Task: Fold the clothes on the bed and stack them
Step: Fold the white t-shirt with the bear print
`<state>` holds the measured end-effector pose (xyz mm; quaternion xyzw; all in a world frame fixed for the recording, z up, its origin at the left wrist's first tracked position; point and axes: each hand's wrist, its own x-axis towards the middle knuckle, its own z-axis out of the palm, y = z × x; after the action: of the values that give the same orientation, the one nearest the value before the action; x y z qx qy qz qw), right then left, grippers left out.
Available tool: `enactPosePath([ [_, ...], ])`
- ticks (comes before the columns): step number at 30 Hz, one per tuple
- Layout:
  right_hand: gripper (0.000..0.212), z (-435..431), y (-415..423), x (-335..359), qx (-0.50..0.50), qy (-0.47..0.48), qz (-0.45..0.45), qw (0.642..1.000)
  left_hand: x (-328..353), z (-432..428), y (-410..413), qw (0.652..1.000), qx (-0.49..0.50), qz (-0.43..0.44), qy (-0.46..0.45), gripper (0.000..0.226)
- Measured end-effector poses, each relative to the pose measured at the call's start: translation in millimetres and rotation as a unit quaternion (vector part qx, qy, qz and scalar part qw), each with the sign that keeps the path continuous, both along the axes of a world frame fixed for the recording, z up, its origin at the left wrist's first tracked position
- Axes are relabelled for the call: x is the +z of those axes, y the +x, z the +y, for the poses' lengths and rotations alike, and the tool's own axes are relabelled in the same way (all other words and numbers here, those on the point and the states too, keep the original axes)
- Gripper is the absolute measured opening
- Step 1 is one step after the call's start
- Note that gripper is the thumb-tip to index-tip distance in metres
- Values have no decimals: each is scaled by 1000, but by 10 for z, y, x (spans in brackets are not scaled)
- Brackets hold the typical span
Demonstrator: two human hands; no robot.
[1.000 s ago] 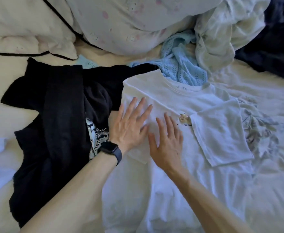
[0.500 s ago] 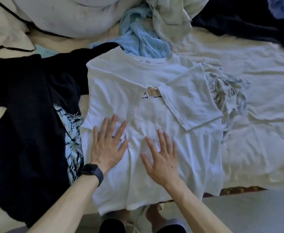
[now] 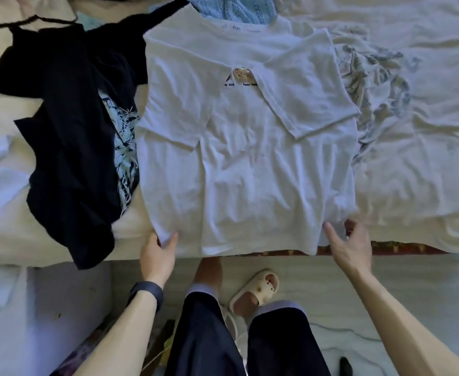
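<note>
One white T-shirt [image 3: 250,172], one black shirt [image 3: 68,131], one blue knit [image 3: 236,9], two hands [image 3: 157,253] [image 3: 352,248].

The T-shirt [image 3: 250,172] lies at the centre of the bed [image 3: 426,131], collar toward 12 o'clock, hem at the 6 o'clock edge. A graphic-print garment [image 3: 68,131] lies at 9 o'clock, a knit top [image 3: 239,9] at 12, a patterned cloth [image 3: 377,85] at 3. At the hem corners, the left hand [image 3: 157,256] is at 7 and the right hand [image 3: 352,248] at 5

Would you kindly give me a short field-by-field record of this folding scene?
garment in work: white short-sleeved T-shirt, flat on the pale bed sheet, both sleeves folded inward
left hand: pinches its lower left hem corner
right hand: at its lower right hem corner, grip unclear
nearby: black printed garment to its left; pale blue knit top beyond its collar
</note>
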<state>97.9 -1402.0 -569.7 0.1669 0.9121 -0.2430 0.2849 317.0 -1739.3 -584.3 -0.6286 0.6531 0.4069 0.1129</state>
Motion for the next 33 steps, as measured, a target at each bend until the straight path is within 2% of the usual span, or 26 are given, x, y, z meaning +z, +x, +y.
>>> enactPosePath([
  [1,61,25,-33,-46,1,0,0,1000,-17,-23,0,1000,-7,-7,7,41],
  [5,30,243,-65,-156,-37,-27,-13,999,6,-127,74,997,-61,-45,34,36],
  [8,27,506,-26,-95,-56,-46,21,997,107,-215,258,991,-122,-36,48,27],
  [10,25,708,-31,-30,-72,-53,59,994,206,-268,395,993,-111,-2,35,22],
  [13,21,929,-72,24,-89,-49,100,990,301,-321,553,997,-68,22,-37,15],
  [16,18,910,-79,-63,-116,-63,83,988,299,-329,618,997,-38,19,-61,6],
  [19,21,786,-83,-222,-135,-85,36,987,152,-331,592,997,-47,-12,-58,14],
  [22,34,758,-48,-389,-159,-137,-39,977,-46,-277,577,999,-36,-31,-5,26],
  [25,23,822,42,-440,-166,-173,-61,969,-182,-156,584,998,-35,-28,52,37],
  [27,20,852,90,-428,-164,-176,-57,969,-229,-102,591,996,-37,-24,72,31],
  [29,23,898,116,-389,-151,-152,-33,976,-226,-91,666,997,-44,-40,39,24],
  [31,32,970,106,-307,-140,-111,18,984,-176,-152,804,998,-44,-45,-12,22],
  [33,38,1046,83,-187,-126,-70,80,986,-105,-281,964,999,-32,-26,-26,21],
])
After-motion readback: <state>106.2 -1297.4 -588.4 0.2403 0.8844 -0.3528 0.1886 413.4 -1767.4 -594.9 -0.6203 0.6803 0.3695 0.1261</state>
